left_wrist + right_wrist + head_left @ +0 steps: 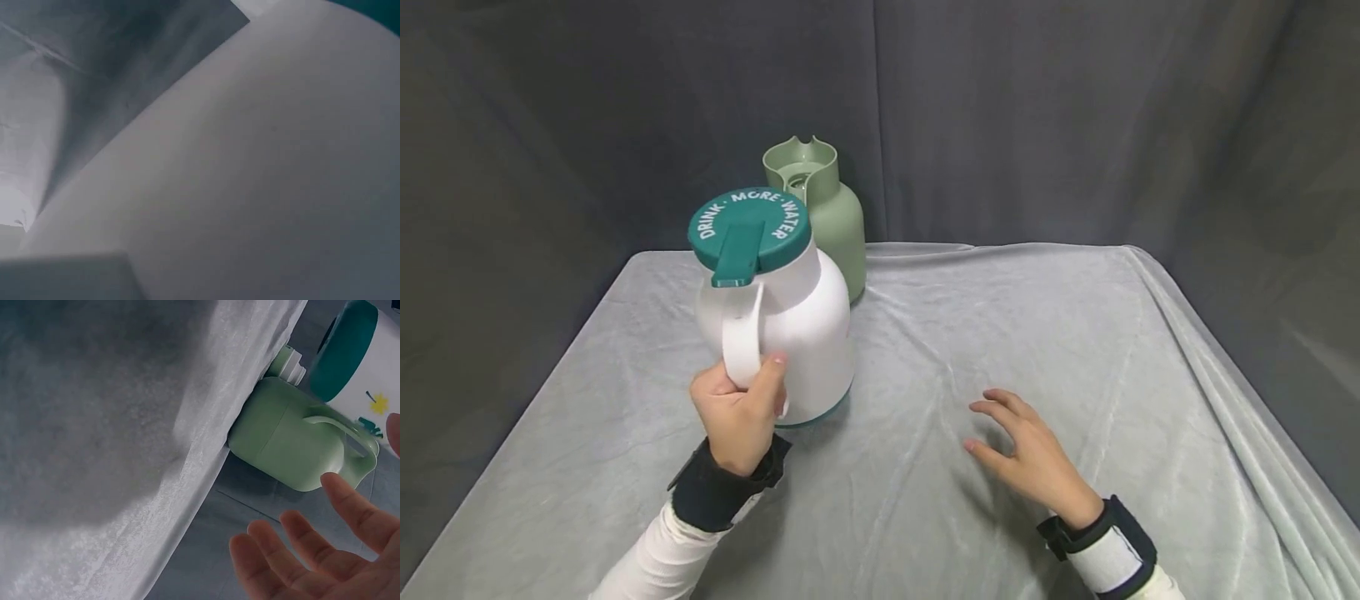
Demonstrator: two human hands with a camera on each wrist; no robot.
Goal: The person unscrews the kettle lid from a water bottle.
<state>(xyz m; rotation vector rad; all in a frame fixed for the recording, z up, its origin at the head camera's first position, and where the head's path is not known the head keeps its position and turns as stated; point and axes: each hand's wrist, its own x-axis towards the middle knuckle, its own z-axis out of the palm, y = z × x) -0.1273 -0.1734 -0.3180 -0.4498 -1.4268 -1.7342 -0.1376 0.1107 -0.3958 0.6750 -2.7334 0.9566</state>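
My left hand [741,417] grips the handle of a white vacuum jug [808,333] with a teal lid [749,229] lettered "DRINK MORE WATER". In the right wrist view the jug's teal base [345,353] hangs clear of the cloth. White jug body [250,162] fills most of the dark left wrist view. Behind it, a sage-green vacuum jug [842,229] stands upright with its top uncovered. A green stopper with a white screw thread [289,365] sits beside that jug, hidden in the head view. My right hand [1030,454] hovers over the cloth, fingers spread, holding nothing.
A light grey velvety cloth [925,500] covers the table, with folds along its right edge. Dark grey curtains [1037,125] hang behind the table and at both sides. Both wrists wear black straps.
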